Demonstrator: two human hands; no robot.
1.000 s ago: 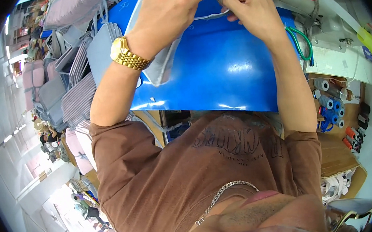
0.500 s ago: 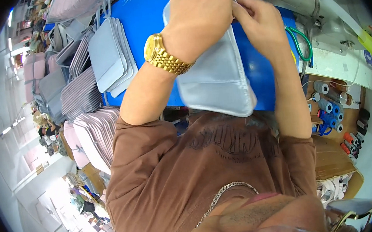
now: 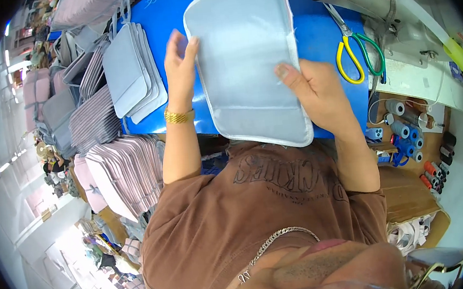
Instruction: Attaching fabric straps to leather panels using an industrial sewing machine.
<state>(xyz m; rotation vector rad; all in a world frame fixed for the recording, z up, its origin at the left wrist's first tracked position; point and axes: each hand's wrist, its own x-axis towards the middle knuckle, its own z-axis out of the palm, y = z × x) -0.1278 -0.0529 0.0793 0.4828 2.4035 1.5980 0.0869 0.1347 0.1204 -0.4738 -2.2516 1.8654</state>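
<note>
I have the grey pouch (image 3: 246, 60) in front of me, over the blue tabletop (image 3: 314, 34), its broad face toward my view and its white edging running round the rim. A seam crosses it near the lower end, and that end reaches past the tabletop's near edge, over the brown shirt (image 3: 259, 208). I can't tell whether any of the pouch rests on the surface.

On my right side, the grip (image 3: 323, 95) is closed on the pouch's right edge: the thumb lies flat on the face, and the fingers are hidden behind. On my left side, the other grip (image 3: 181, 72) is loose and spread, thumb apart from the fingers, holding nothing that I can see. Its thumb tip is at the pouch's left edge; I can't tell if it presses there. A gold band (image 3: 178, 116) circles that wrist.

Just beyond the right hand, scissors (image 3: 348, 34) with one yellow and one green handle lie on the tabletop. Left of the left hand is a fanned stack of grey pouches (image 3: 129, 76), with a pink striped pile (image 3: 124, 173) below it. Thread spools (image 3: 404, 132) stand off to the right.
</note>
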